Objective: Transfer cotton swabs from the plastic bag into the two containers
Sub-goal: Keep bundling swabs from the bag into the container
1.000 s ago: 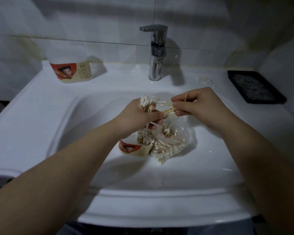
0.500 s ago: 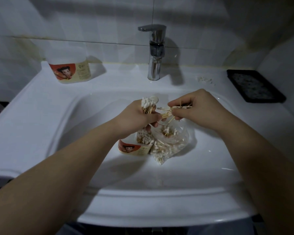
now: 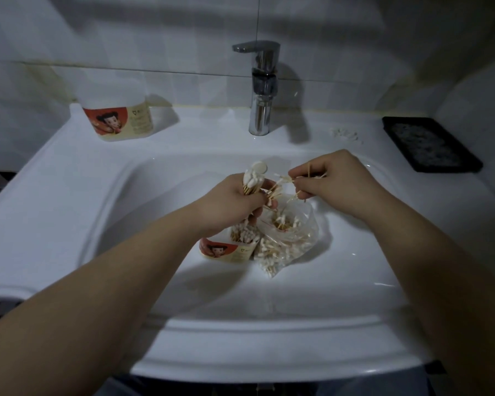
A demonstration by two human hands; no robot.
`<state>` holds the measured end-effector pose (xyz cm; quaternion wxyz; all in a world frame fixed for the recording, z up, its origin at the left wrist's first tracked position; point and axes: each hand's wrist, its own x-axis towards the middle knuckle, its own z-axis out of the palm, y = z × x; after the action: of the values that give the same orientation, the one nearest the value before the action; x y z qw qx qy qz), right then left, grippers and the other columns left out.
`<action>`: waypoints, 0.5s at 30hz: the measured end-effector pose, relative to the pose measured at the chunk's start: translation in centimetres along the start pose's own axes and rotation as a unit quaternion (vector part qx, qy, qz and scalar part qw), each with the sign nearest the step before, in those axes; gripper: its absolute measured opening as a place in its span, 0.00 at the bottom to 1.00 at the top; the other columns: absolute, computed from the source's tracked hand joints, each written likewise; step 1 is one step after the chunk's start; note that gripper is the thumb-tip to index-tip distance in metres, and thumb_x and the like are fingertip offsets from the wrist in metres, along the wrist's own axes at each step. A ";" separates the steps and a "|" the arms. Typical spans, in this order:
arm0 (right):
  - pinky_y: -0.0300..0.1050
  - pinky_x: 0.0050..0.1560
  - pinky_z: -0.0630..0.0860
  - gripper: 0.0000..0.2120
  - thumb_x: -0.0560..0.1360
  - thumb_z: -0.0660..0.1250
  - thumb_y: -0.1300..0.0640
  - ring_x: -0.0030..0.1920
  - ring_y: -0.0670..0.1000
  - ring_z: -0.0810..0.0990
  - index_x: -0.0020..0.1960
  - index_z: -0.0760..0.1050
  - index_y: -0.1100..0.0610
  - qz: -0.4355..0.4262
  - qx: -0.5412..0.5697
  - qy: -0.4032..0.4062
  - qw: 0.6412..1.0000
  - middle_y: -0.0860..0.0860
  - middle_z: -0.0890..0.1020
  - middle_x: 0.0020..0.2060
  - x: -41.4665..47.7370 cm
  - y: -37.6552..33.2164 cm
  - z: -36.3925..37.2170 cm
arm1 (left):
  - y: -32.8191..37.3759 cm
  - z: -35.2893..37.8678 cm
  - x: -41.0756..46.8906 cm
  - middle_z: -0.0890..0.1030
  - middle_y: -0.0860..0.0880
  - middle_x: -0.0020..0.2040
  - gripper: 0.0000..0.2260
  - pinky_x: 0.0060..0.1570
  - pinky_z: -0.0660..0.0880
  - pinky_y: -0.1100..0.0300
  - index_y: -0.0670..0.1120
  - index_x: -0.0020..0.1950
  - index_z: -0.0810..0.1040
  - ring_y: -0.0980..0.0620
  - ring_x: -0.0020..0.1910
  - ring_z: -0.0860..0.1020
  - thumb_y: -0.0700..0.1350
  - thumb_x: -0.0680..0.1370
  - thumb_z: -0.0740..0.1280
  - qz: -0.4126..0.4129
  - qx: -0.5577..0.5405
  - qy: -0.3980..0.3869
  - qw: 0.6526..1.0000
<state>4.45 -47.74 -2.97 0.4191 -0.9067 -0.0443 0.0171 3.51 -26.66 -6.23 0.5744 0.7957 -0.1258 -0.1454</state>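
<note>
The white sink (image 3: 69,212) takes up most of the view, and both hands are held over its basin. The chrome faucet (image 3: 262,90) stands on the back ledge, beyond the gap between the hands. A black tray (image 3: 430,144) lies on the ledge well out to the right of the right hand (image 3: 335,178). One labelled container (image 3: 117,115) stands on the ledge, far beyond and to the left of the left hand (image 3: 232,201).

The clear plastic bag (image 3: 292,238) lies in the basin under both hands, its mouth open upward and many swabs inside. The second container (image 3: 229,247) lies in the basin just below the left hand, touching the bag's left side, with swabs in it.

The left hand is curled in a fist around a bundle of cotton swabs (image 3: 253,180), their white tips standing up above the thumb. The right hand, fingers bent in, pinches a few loose swabs (image 3: 282,180) that splay toward the left hand. Small white bits (image 3: 345,134) lie on the ledge just beyond the right hand.
</note>
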 end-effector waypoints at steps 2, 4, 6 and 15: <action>0.39 0.51 0.81 0.10 0.76 0.72 0.62 0.39 0.45 0.87 0.55 0.86 0.52 0.007 -0.003 -0.005 1.000 0.49 0.87 0.36 0.2 0.3 0.1 | 0.1 0.1 0.0 0.79 0.56 0.28 0.09 0.31 0.72 0.62 0.41 0.53 0.81 0.55 0.29 0.74 0.33 0.81 0.63 -0.007 -0.029 0.004 1.000; 0.45 0.55 0.82 0.11 0.76 0.72 0.62 0.39 0.46 0.87 0.56 0.86 0.51 0.010 -0.003 -0.022 1.000 0.48 0.88 0.37 0.2 0.5 0.1 | 0.2 0.2 0.0 0.80 0.53 0.32 0.12 0.32 0.70 0.59 0.45 0.47 0.81 0.53 0.30 0.72 0.33 0.81 0.62 -0.017 -0.095 0.003 0.995; 0.46 0.55 0.82 0.12 0.76 0.73 0.62 0.39 0.46 0.88 0.57 0.85 0.51 0.009 0.002 -0.040 0.999 0.47 0.88 0.38 0.1 0.4 0.2 | 0.2 0.1 0.3 0.80 0.47 0.38 0.17 0.32 0.67 0.59 0.48 0.42 0.82 0.53 0.31 0.70 0.31 0.80 0.59 -0.026 -0.177 -0.010 0.984; 0.47 0.56 0.81 0.11 0.76 0.72 0.61 0.38 0.44 0.87 0.51 0.85 0.45 -0.036 -0.028 -0.075 0.996 0.48 0.87 0.36 -0.4 -0.2 1.0 | -0.5 0.0 0.8 0.74 0.46 0.35 0.10 0.26 0.64 0.63 0.38 0.52 0.75 0.53 0.28 0.66 0.32 0.75 0.57 -0.051 -0.308 -0.053 0.949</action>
<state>4.00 -46.88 -3.49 0.3895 -0.9120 -0.1088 0.0691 4.31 -26.80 -6.82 0.7756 0.5769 -0.0640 -0.2478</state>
